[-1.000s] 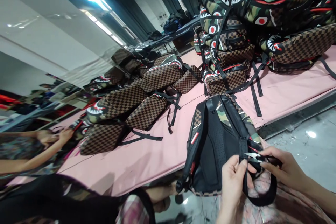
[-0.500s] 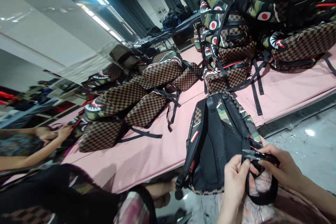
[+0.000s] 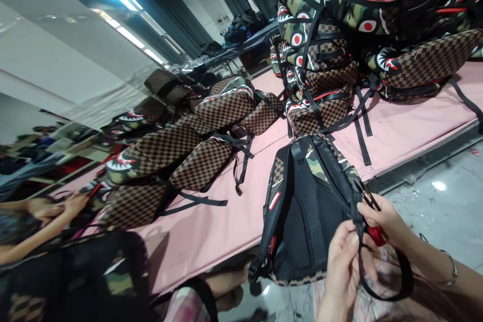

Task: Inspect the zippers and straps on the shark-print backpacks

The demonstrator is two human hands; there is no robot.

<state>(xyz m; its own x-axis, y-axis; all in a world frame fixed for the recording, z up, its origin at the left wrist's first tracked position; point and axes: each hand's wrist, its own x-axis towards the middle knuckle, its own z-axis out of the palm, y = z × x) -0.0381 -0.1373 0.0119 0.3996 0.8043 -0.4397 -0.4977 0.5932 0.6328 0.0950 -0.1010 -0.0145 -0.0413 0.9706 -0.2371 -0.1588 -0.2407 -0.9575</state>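
Observation:
A backpack (image 3: 302,211) with a black back panel and checked and camouflage sides leans on the table's front edge, back panel facing me. At its lower right, my left hand (image 3: 341,256) pinches the black webbing strap (image 3: 405,279), whose free length hangs in a loop below. My right hand (image 3: 387,219) is closed around small black thread snips (image 3: 368,196), their thin blades pointing up beside the strap's upper end. A red piece (image 3: 376,235) shows under the right fingers; what it belongs to is unclear.
Stacked backpacks (image 3: 320,75) stand beyond on the pink table (image 3: 211,226), with another pile (image 3: 192,146) to the left. A co-worker's hands (image 3: 64,209) work at the far left. Another dark backpack (image 3: 86,271) is near, lower left, beside a person's arm (image 3: 230,284).
The snips have turned from lying across the strap to pointing upward, and my right hand has shifted up and left. My left hand still pinches the strap. The view has swung slightly right.

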